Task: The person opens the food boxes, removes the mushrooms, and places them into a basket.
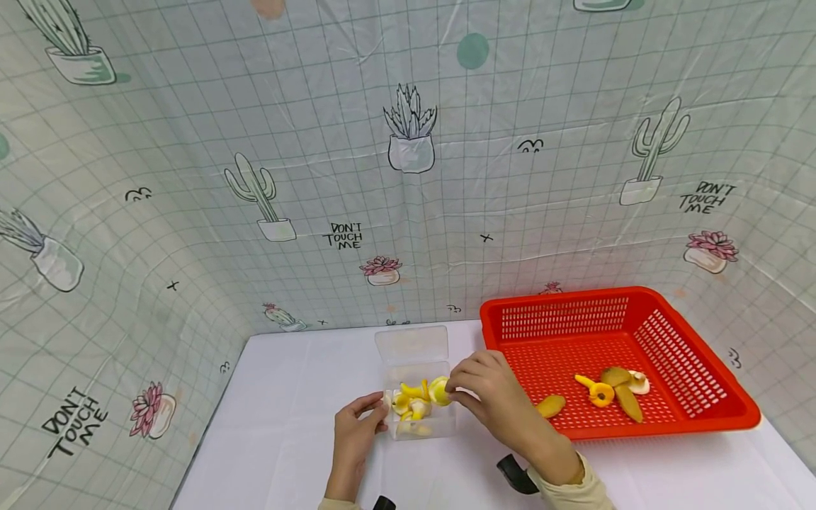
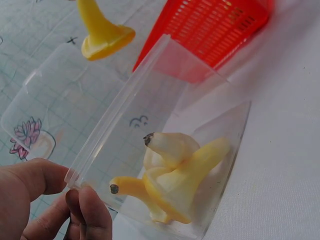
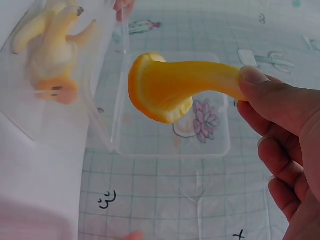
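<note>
My right hand (image 1: 494,397) pinches a yellow mushroom (image 3: 170,82) by the end of its stem. The mushroom is in the air over the right side of a clear plastic box (image 1: 449,427), its cap pointing away from the fingers. My left hand (image 1: 353,433) grips the box's left rim between thumb and fingers; the left wrist view shows this hand (image 2: 65,205) close up. Inside the box lie several yellow and pale mushrooms (image 2: 175,180), some with dark stem ends. The box's lid (image 1: 414,344) is hinged back and stands open at the far side.
A red slotted basket (image 1: 688,427) stands on the right of the white table (image 1: 274,418). It holds a yellow trumpet-shaped mushroom (image 1: 601,394), several brown oval pieces (image 1: 629,404) and a white piece (image 1: 639,383). A cactus-print cloth (image 1: 446,212) hangs behind and on both sides.
</note>
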